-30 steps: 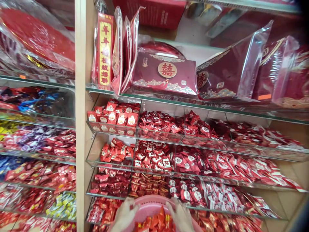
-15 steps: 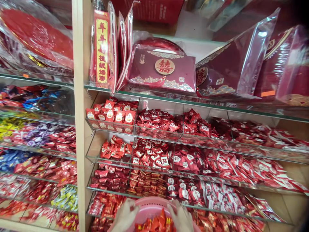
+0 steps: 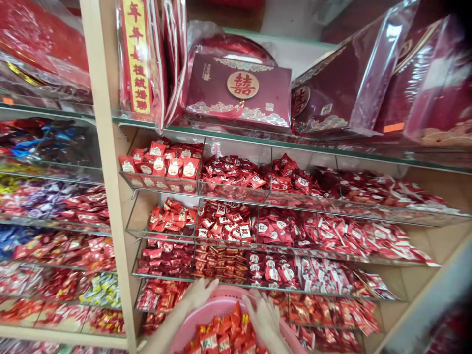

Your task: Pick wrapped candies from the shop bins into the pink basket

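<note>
A pink plastic basket [image 3: 186,326] with a perforated rim is at the bottom centre, partly cut off by the frame's lower edge. Red-wrapped candies [image 3: 224,332] are heaped inside it. My left hand [image 3: 201,293] grips the far left part of the rim, its forearm running along the basket's left side. On the right, my right hand [image 3: 263,314] is closed over the rim, with its fingers reaching toward the far edge. Both hands are slightly blurred, and their undersides are hidden.
Glass-fronted shelves of red-wrapped sweets [image 3: 224,221] rise just beyond the basket. A wooden upright [image 3: 106,147] separates them from more candy bins [image 3: 47,246] at left. Above, a glass shelf [image 3: 228,136] holds plastic-wrapped maroon packages [image 3: 239,93] and a red-and-yellow packet [image 3: 136,59].
The view has shifted, so the shelves sit higher and further left. More of the basket, its candies and both forearms shows now. Both hands stay at the rim.
</note>
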Available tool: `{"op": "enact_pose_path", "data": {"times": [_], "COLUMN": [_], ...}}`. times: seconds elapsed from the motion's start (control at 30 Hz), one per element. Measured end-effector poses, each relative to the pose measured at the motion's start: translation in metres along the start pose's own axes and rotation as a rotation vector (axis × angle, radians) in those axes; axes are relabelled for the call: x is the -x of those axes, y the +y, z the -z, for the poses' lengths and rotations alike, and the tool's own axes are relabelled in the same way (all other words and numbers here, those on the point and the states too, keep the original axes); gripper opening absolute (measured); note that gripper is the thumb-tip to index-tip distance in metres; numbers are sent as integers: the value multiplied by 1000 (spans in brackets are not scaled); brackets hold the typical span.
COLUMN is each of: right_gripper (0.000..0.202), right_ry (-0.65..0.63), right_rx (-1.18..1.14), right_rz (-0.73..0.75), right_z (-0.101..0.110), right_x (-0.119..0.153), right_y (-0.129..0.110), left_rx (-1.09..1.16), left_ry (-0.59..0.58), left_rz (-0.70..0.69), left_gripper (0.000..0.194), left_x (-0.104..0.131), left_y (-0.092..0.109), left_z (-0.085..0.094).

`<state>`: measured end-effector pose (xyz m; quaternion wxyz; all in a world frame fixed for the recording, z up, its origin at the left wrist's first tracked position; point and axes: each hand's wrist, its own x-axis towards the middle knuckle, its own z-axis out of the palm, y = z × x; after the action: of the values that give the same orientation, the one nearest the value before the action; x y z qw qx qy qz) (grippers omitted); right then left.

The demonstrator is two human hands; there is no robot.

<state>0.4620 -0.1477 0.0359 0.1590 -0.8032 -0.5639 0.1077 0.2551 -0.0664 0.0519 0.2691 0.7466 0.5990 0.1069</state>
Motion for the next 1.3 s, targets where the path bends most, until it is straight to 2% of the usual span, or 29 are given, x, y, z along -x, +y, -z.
{"op": "enact_pose_path", "data": {"times": [0.17,0.33,0.53,0.67,0.8,0.93,1.17,1.3], "right_gripper": [51,51,49,47,47,49,49,50], "right_ry": [28,-6,5,13,2,-11,0,-10], "right_rx": [-40,-83,-58,-43,-19,16,22,-26], "right_rz": [-15,-22,-12,-17,-28,-21,74,124], "right_z": [-13,-18,-18,-11,1,15,41,44], "right_x": [12,24,37,42,43,34,-10,-33], "right_y": [-8,-11,-3,7,23,49,121,162], "left_rx": [-145,-182,-174,-171,-167,-151,-112,-66], "left_ry": [105,100,69,48,49,73,120,128], "left_rz": [-48,-86,-77,-68,-93,-109,-49,13], "left_gripper": [60,57,55,55,55,56,56,52], "left_x": [10,25,35,38,35,25,2,-3], "left_y": [-16,-29,-29,-21,-3,23,87,114], "left_z": [-13,-10,-18,-28,-37,-53,-96,-119]}}
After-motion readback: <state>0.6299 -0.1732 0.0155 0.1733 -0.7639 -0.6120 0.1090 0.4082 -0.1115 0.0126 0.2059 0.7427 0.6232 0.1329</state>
